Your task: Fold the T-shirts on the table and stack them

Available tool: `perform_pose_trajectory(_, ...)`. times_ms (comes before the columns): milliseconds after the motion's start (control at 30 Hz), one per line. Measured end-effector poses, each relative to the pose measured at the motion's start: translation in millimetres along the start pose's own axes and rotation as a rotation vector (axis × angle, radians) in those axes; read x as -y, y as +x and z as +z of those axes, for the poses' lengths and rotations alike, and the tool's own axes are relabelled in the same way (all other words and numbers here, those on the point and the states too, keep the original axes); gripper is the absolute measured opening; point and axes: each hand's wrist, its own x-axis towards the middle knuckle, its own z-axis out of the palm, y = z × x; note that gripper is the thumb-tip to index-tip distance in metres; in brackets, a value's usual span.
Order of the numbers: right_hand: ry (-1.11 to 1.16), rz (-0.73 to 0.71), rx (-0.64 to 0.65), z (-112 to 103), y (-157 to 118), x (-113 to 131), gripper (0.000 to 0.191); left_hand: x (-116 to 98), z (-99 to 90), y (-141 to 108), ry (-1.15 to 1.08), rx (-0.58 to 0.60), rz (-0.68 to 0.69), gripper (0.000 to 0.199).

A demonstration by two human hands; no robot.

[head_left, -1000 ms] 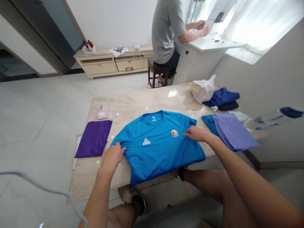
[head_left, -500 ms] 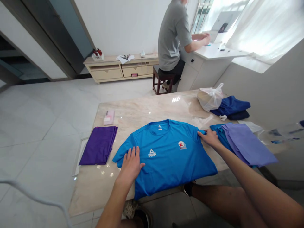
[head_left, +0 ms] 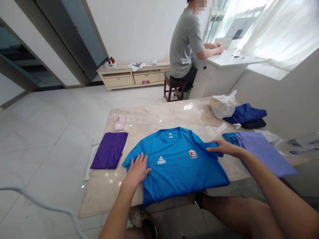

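Observation:
A blue T-shirt (head_left: 176, 176) lies front up on the marble-look table (head_left: 147, 116), its collar pointing away from me and its lower part hanging over the near edge. White lettering and a round badge mark the chest. My left hand (head_left: 137, 169) rests flat on the shirt near the left sleeve, fingers spread. At the other side, my right hand (head_left: 225, 147) pinches the right sleeve, which is bunched and lifted a little. The thumb and fingertips are closed on the fabric.
Folded purple cloth (head_left: 109, 151) lies at the left with a pink packet (head_left: 120, 122) behind it. Lilac cloth (head_left: 266, 154), dark blue clothing (head_left: 245, 113) and a tied white plastic bag (head_left: 223, 105) are at the right. A person (head_left: 185, 43) sits on a stool beyond the table.
My right hand has drawn the sleeve a little inward and down over the shirt. My left hand stays flat on it. The whole view has shifted slightly.

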Motion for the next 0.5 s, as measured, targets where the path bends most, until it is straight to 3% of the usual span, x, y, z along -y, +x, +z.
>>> perform_pose_trajectory(67, -0.061, 0.027, 0.131, -9, -2, -9, 0.048, 3, -2.3, 1, -0.016, 0.005, 0.004, 0.076)
perform_pose_trajectory(100, -0.091, 0.040, 0.114, -14, -2, -13, 0.043, 4, -3.0, 2, -0.018, 0.011, 0.005, 0.076)
perform_pose_trajectory(200, -0.089, 0.025, -0.170, -27, 5, -20, 0.030, 9, -3.0, 5, -0.017, 0.031, 0.007, 0.078)
perform_pose_trajectory(300, 0.090, 0.061, -0.421, -31, 12, -23, 0.027, 15, -0.3, 11, -0.034, 0.027, 0.010, 0.077)
perform_pose_trajectory(400, 0.166, 0.174, -0.481, -29, 13, -25, 0.026, 20, 4.2, 17, -0.062, -0.003, 0.023, 0.075)
perform_pose_trajectory(500, 0.086, 0.145, -0.486, -32, 9, -27, 0.035, 23, 7.8, 20, -0.062, -0.023, 0.037, 0.074)
